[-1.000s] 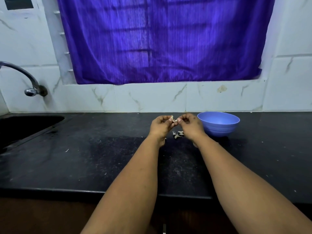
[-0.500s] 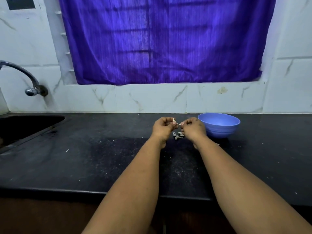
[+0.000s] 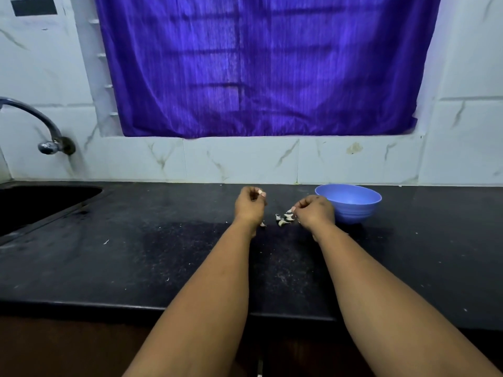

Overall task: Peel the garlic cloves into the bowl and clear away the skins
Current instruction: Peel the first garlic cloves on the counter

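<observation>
Spanning the foreground: black speckled countertop (image 3: 136,257), flecked with pale crumbs. Left rear, dark sink (image 3: 40,202) under curved steel tap (image 3: 46,131). Back wall: white marbled tiles (image 3: 245,159), purple curtain (image 3: 258,66). Blue bowl (image 3: 351,205) right of centre. Garlic pieces (image 3: 284,217) piled just beside it. Left hand (image 3: 250,205) pinches a pale garlic clove (image 3: 260,192); right hand (image 3: 315,212), fingers curled, contents indistinct.
</observation>
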Motion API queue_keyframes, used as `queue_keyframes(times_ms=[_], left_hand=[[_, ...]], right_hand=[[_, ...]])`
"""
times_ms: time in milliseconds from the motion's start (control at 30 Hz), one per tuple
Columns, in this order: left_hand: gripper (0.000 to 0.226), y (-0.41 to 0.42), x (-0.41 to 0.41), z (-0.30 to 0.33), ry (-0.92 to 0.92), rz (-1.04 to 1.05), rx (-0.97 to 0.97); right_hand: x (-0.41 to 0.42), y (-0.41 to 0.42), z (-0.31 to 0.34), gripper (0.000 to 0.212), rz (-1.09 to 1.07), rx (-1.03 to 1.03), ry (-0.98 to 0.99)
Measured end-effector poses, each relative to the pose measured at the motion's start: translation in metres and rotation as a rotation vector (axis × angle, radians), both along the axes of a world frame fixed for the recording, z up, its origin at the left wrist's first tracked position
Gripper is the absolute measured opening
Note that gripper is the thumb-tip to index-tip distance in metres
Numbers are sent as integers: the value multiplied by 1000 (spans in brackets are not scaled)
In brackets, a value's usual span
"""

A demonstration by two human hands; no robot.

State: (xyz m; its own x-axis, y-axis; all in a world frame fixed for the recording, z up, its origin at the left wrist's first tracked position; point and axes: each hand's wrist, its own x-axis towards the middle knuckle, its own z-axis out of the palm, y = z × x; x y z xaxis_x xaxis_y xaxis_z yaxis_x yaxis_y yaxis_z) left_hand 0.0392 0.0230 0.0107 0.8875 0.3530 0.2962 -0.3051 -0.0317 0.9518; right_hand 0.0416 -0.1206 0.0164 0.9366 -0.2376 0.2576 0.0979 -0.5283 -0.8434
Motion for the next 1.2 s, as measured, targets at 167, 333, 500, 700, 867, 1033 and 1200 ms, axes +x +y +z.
queue_keyframes(times_ms=[167, 333, 500, 700, 867, 1033, 1200], left_hand=[[14, -8, -1, -3, -11, -30, 264], [9, -7, -7, 0, -16, -79, 377], [15, -9, -9, -1, -17, -111, 330], [20, -8, -11, 0, -62, -137, 354], [10, -7, -10, 0, -63, -102, 396], [6, -6, -12, 1, -83, -92, 382], [12, -6, -12, 2, -86, -121, 361]], right_hand=[[5, 0, 0, 12, -13, -18, 0], [9, 0, -5, 23, 33, 33, 20], [-1, 10, -1, 10, 172, 279, -116], [-9, 15, 1, 9, 301, 464, -67], [-13, 13, 5, 11, 355, 599, -30], [-12, 10, 5, 13, 375, 670, -29], [-14, 9, 7, 13, 415, 767, -25]])
